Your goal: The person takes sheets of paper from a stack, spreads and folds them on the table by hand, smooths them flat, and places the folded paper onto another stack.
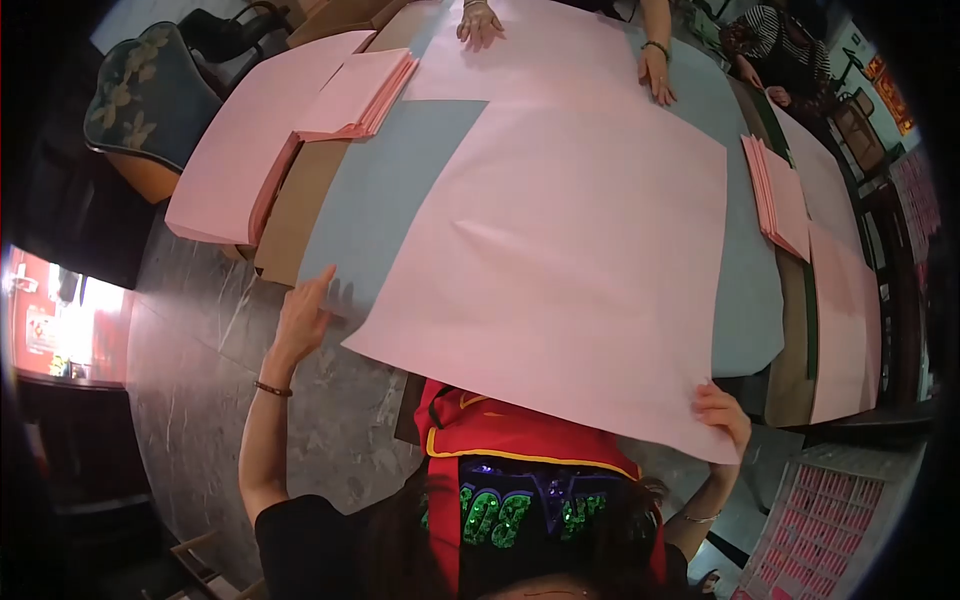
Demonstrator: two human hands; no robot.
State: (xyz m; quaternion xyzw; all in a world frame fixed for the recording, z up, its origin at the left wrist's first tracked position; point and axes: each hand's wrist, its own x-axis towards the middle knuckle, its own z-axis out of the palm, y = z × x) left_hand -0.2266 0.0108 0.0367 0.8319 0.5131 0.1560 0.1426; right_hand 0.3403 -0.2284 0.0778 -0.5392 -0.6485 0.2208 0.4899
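Apparently aligning a pink sheet point(570, 260), our right hand point(724, 415) pinches it; its near-left corner point(362, 340) likely needs our spread left hand point(302, 318).

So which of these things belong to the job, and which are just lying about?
Seem part of the job:
Large pink sheet, corner in the right hand
Grey-blue tabletop beneath it
Left hand, open beside the sheet
Probably the pink stack

Seem just lying about:
Floral-backed chair
Black armchair

The pink sheet point(570, 260) seemingly hides the right grip point(728, 422)'s thumb; the top edge cuts off the person opposite point(656, 72).
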